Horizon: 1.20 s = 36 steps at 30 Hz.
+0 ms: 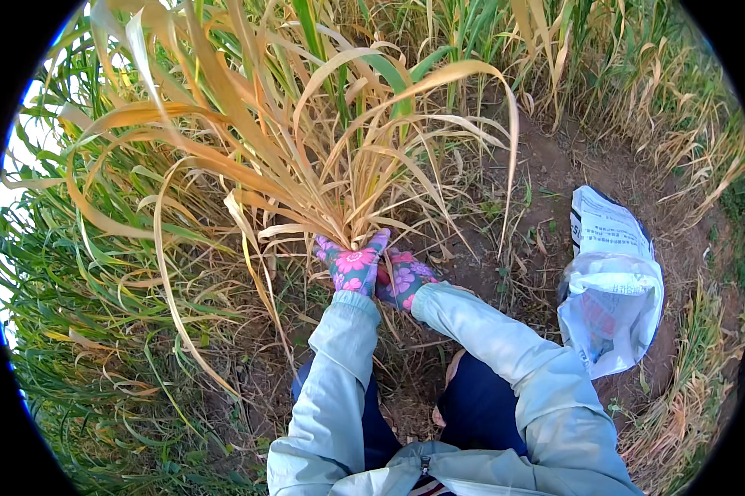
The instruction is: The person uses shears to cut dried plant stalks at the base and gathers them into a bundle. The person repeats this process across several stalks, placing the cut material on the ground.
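In a gloved fist, my left hand [352, 265] grips the gathered base of a bundle of dry, yellow-brown grass-like leaves and stalks [323, 192]. The long leaves fan up and outward, some curling down to the sides. Close against it on the right is my right hand [403, 280], in a matching flowered glove. Its fingers are hidden behind my left hand, so what they hold cannot be seen. A small red patch shows between the two hands.
To the right, an open white plastic sack [614, 297] bearing writing lies on the brown soil [543, 167]. Tall green and drying plants [68, 297] stand along the left and at the top. Cut dry stalks [676, 428] lie at the lower right.
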Each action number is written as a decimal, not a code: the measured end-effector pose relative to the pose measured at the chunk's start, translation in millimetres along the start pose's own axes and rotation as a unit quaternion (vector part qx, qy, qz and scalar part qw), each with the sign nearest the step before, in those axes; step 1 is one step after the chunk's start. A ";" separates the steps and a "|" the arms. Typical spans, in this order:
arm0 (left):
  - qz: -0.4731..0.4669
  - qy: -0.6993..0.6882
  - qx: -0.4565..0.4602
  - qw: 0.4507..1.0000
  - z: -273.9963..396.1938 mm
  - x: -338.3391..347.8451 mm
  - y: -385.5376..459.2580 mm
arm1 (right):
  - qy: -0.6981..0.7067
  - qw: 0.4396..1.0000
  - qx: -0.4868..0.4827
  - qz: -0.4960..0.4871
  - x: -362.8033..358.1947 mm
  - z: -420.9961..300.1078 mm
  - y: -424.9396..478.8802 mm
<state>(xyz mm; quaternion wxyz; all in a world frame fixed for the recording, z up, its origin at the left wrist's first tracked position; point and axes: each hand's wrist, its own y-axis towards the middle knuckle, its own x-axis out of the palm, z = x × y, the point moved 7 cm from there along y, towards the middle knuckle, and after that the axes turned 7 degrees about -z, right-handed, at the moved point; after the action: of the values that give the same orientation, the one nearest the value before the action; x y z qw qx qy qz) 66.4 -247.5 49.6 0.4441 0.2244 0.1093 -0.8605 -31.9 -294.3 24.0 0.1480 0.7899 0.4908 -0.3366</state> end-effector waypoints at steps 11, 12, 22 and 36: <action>-0.038 -0.416 -0.194 0.888 -64.0 -12.6 51.3 | -0.099 0.991 0.083 -0.033 -13.4 14.6 -26.7; -0.028 -0.452 -0.202 0.869 -66.8 -13.9 52.5 | -0.091 0.992 0.091 -0.012 -21.2 20.9 -28.9; 0.003 -0.401 -0.084 0.912 -51.5 -22.1 72.6 | 0.009 0.992 0.085 0.089 -62.2 37.4 13.2; -0.188 0.192 -0.139 0.953 -4.4 -65.8 44.1 | 0.192 0.975 0.024 0.105 -51.1 33.9 57.6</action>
<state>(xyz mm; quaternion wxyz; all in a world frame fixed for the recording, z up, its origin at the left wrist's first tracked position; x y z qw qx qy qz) 136.8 -224.4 78.0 0.2714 0.2972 0.3513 -0.8453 -9.5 -375.2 28.3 0.0664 0.8904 0.4160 -0.1725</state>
